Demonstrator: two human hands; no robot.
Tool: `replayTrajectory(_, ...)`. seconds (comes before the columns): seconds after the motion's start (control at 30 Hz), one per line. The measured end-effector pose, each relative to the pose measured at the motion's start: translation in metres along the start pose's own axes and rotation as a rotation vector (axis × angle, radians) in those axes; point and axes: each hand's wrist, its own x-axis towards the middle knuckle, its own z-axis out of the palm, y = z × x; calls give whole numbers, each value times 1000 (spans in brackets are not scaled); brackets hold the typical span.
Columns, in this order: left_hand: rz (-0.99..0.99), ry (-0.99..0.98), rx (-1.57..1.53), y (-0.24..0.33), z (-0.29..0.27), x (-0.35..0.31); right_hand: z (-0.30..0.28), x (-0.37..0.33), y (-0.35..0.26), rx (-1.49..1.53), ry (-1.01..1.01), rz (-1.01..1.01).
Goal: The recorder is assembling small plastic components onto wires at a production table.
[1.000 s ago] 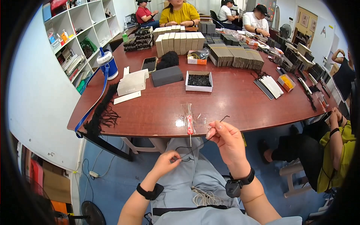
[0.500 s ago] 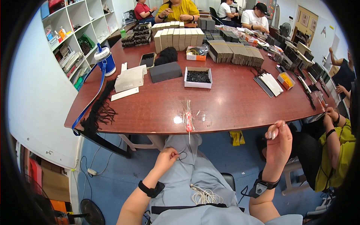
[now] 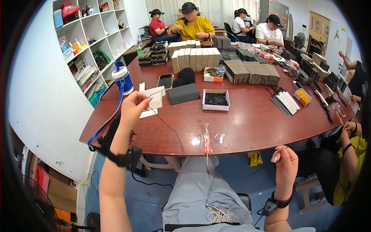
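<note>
My left hand [image 3: 135,108] is raised over the table's left part, thumb and fingers pinched on a thin black cord [image 3: 166,123]. The cord's long end droops to the right toward the table's front edge. My right hand [image 3: 285,159] is by the front edge at the right, its fingers closed together; what they hold, if anything, is too small to make out. Between the hands, a red-handled tool [image 3: 207,147] lies under clear tape, its thin metal shaft sticking out past the edge over my lap. Beyond it stands a white box [image 3: 216,107] of short black pieces.
Around the left hand are pale card pieces [image 3: 155,101], a black fringe bundle [image 3: 110,135] and a blue-and-white jug [image 3: 123,81]. A dark grey block [image 3: 184,94] and phone [image 3: 165,81] lie farther back. Stacked boxes [image 3: 196,60] line the far side. Other people sit around the table.
My left hand has risen from over my lap to above the table, drawing the cord out long. My right hand has come down slightly. The view has tilted up, showing more of the room.
</note>
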Motion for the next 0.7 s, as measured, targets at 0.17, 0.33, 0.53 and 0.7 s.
replayTrajectory(0.17, 5, -47, 208, -51, -7, 23, -5, 2, 0, 5, 12, -1)
replayTrajectory(0.33, -46, -576, 458, -58, 1, 13, -13, 0, 1, -22, 42, 34)
replayTrajectory(0.53, 69, -376, 907, -90, -14, 19, -14, -2, 7, -40, 20, 81)
replayTrajectory(0.7, -74, -479, 1009, -91, -12, 26, -9, -5, 9, -65, -28, 105)
